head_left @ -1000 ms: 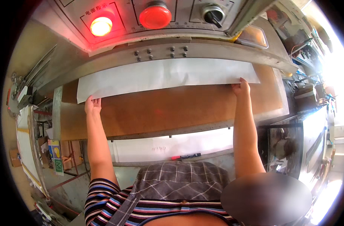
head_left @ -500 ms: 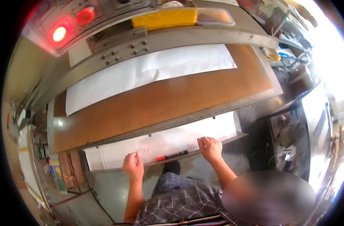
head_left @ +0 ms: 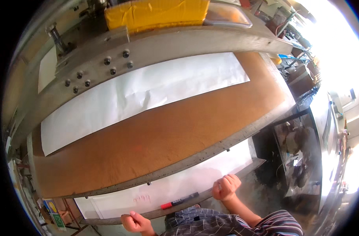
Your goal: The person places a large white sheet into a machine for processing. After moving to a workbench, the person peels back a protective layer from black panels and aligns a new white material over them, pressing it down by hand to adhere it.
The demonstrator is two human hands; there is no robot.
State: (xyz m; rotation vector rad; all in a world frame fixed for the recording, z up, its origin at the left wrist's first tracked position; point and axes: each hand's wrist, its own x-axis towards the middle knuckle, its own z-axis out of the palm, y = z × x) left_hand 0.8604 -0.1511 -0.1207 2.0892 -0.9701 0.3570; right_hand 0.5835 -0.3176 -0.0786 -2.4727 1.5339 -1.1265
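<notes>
**Hands down from the fed sheet to the paper stack on the lower shelf**

- A second ago both hands pressed the near edge of the white sheet [head_left: 144, 94] up on the brown board [head_left: 159, 137]. Now that sheet lies alone, its far edge tucked under the grey metal bar [head_left: 156, 49] of the machine, nobody touching it.
- Both hands have dropped to the lower shelf [head_left: 226, 183] under the board's metal front edge, where a stack of white paper [head_left: 187, 183] lies with a red-and-black marker [head_left: 179, 200] on its near side.
- Right hand [head_left: 225, 187]: fingers curled in a loose fist at the right end of the stack, at the shelf's lip. Whether it pinches a sheet, I cannot tell.
- Left hand [head_left: 135, 222]: fingers curled shut, thumb up, just below the shelf's left part, apart from the paper, holding nothing visible.
- Reading: the upper sheet looks placed and let go; attention has moved to the stack below.
- A yellow taped block [head_left: 157, 13] sits above the bar.
</notes>
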